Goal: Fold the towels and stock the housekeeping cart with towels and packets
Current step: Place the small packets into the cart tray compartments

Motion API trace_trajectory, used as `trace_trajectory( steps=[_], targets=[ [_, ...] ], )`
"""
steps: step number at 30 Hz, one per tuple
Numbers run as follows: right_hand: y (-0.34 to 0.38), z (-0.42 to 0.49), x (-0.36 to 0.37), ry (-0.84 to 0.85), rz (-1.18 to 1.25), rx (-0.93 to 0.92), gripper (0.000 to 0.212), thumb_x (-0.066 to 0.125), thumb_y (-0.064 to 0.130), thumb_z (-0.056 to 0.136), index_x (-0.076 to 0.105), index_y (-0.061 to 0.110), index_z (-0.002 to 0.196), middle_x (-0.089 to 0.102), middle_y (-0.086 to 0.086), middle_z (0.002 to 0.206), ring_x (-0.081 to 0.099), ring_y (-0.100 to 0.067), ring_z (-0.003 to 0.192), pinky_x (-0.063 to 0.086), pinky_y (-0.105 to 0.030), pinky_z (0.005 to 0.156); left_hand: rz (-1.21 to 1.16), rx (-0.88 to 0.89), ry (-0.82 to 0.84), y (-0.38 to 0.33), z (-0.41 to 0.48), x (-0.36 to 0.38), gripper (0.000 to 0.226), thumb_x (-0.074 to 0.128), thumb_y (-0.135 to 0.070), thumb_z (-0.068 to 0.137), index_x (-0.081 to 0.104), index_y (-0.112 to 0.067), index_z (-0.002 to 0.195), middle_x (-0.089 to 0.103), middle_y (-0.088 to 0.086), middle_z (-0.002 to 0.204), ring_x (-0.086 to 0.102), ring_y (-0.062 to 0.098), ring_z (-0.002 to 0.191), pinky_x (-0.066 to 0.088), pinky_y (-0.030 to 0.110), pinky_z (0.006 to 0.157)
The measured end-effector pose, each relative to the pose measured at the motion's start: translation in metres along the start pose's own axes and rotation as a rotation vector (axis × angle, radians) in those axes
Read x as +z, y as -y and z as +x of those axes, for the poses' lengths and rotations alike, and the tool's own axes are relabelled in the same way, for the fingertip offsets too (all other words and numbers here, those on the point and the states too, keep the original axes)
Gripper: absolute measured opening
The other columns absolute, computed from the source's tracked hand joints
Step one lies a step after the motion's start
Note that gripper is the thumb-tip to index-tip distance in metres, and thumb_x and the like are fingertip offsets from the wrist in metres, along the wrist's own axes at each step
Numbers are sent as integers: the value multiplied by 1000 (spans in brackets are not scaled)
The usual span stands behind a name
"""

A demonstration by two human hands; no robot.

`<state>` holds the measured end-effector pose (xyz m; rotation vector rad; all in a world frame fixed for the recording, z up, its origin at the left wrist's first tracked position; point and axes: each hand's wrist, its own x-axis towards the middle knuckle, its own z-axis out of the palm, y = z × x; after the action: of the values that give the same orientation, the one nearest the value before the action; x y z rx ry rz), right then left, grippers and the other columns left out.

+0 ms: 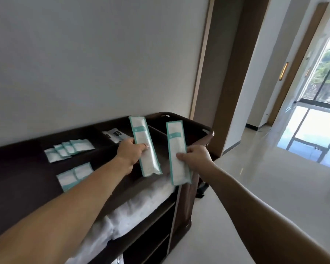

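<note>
Floor (255, 187) lies open off the cart's (210, 131) right end, while the wall (84, 73) runs close along its far edge. Your left hand (130, 155) has its fingers clamped on one long packet (143, 138) above the top tray. Your right hand (195, 159) pinches a second long packet (176, 141) over the cart's front right corner. Small packets (71, 149) lie in two groups toward the tray's left, with dark-labelled sachets (115, 135) near its far edge. White towels (141, 206) fill the shelf beneath.
</note>
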<state>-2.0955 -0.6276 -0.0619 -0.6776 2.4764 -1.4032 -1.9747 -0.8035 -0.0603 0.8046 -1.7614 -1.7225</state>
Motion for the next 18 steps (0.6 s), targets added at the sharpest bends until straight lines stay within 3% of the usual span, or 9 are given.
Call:
trace_trajectory(
  steps=[5, 9, 12, 15, 18],
  targets=[
    [11, 69, 13, 177, -2, -9, 17, 81, 29, 79, 69, 17, 79, 70, 5, 75, 66, -2, 54, 46, -15, 41, -7, -26, -154, 6, 27, -5, 28, 68, -4, 87, 64, -9, 114, 69, 10, 106, 66, 25, 94, 54, 40, 83],
    [14, 101, 40, 308, 31, 36, 18, 81, 23, 80, 67, 12, 84, 69, -2, 77, 66, -9, 52, 45, -16, 37, 15, -38, -255, 11, 46, -21, 12, 68, -3, 86, 65, -13, 91, 69, 9, 99, 67, 25, 91, 54, 35, 77],
    [16, 124, 58, 380, -54, 48, 20, 81, 23, 80, 66, 10, 82, 67, -1, 73, 65, -13, 59, 47, -21, 44, 36, -28, -305, 7, 71, -28, 12, 69, -3, 84, 64, -13, 86, 69, 11, 99, 66, 23, 86, 52, 32, 72],
    [15, 144, 69, 433, -138, 24, 23, 80, 22, 81, 69, 3, 88, 62, -3, 68, 58, -16, 55, 42, -22, 45, 5, -13, -331, 5, 88, -29, 13, 70, -3, 83, 64, -10, 92, 69, 13, 101, 67, 26, 91, 55, 37, 80],
    [10, 157, 77, 504, -216, 15, 23, 80, 22, 80, 65, 5, 81, 56, -4, 63, 48, -17, 49, 36, -21, 44, -10, -46, -351, 12, 92, -28, 14, 70, -3, 84, 65, -10, 95, 70, 13, 103, 67, 29, 96, 55, 44, 90]
  ],
)
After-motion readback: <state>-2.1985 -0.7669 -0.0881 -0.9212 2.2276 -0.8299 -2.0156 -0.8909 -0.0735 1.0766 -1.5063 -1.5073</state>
